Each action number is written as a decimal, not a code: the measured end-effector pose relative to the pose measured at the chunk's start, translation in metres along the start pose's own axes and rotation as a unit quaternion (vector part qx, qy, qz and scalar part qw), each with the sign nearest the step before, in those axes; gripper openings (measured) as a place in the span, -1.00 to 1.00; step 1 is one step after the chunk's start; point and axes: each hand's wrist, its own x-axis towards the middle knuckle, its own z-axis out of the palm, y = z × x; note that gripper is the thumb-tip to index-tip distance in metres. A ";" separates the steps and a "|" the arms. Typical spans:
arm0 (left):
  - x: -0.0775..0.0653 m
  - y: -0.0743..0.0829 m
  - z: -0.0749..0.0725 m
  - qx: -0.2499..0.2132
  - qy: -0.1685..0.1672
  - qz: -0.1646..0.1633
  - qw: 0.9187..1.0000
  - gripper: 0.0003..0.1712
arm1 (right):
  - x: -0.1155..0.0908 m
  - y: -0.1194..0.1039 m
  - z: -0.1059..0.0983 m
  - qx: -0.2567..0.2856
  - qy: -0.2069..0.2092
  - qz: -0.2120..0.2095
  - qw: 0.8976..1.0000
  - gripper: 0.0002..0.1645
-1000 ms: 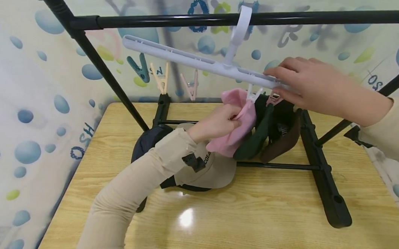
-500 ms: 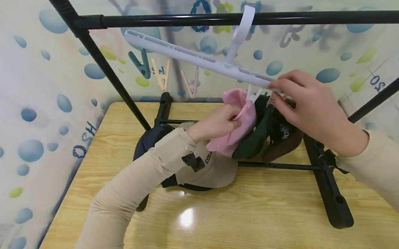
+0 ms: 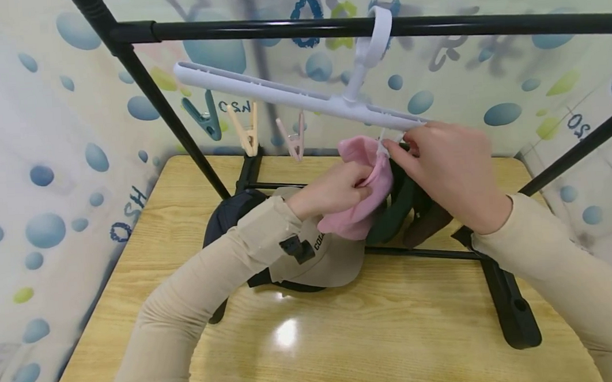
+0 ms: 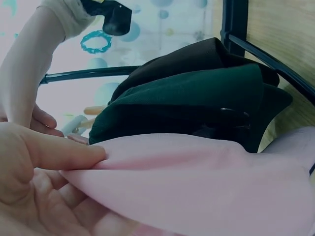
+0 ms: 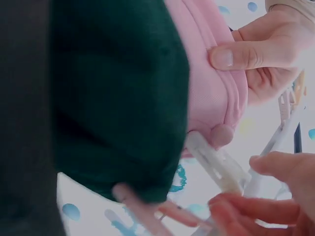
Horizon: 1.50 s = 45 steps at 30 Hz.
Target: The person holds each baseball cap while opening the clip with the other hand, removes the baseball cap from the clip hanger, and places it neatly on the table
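1. Nearest to me was my left hand, which pinched the edge of the pink cap between thumb and fingers.
2. My right hand was at the white clothespin, the thumb and fingers lying around its handle end. Whether they were squeezing it, I could not tell.
3. The pink cap was below the right half of the hanger, with its edge touching the clothespin. I judged it light and soft, because the cloth creased under my thumb. It was hardly fragile, but a loose hold would let it sag. The best place to grip was the stitched edge just beside the clothespin, which seemed somewhat stiffer.
4. The clothespin looked like hard plastic, perhaps a little slippery, so I thought it best to take it by the ends of its handles.
5. Close behind the pink cap were a dark green cap and a dark brown cap, probably also soft and easy to catch by mistake.
6. The hanger was tilted on the black rail. It seemed light and ready to swing, so any pull needed gentleness.
7. Lower down, a beige cap lay on the wooden table.
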 end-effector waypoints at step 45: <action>-0.003 0.002 0.003 0.034 0.003 -0.018 0.999 -0.76 | 0.044 -0.015 -0.006 -0.003 -0.119 0.167 0.979 -0.38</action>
